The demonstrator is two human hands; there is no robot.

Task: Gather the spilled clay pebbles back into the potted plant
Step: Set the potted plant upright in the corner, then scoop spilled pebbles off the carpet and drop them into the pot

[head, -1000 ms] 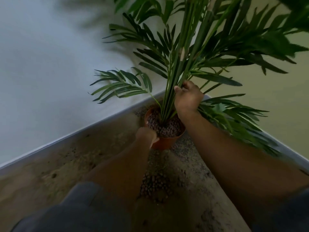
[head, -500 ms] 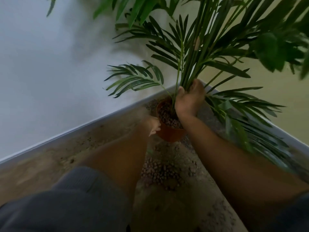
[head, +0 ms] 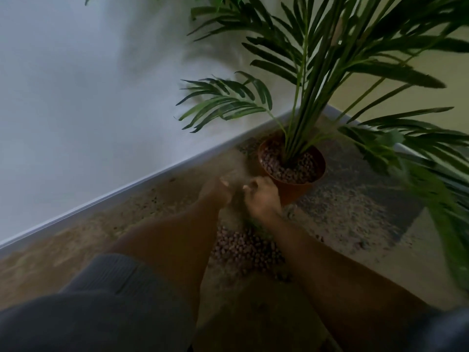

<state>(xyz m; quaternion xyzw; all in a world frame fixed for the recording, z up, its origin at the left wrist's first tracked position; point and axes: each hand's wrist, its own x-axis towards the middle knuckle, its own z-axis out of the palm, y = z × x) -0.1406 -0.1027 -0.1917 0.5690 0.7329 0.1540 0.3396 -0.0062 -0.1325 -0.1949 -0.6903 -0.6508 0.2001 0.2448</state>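
Clay pebbles (head: 247,247) lie in a spilled heap on the floor (head: 355,219), below and just behind both hands, btwn the forearms. More pebbles fill the pot (head: 291,191) w/ the palm plant (head: 312,102), just right of the hands. Left hand (head: 215,191) and right hand (head: 262,199) are close together beside the pot, blurred; can't tell grip on either. Vs 0.5 s ago: right hand has left the stems, and the left has let go of the pot rim.

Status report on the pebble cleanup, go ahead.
Left hand and right hand close together beside the pot, blurred, grip unclear. Spilled pebbles piled on floor beneath forearms. Nothing blocking the pot.
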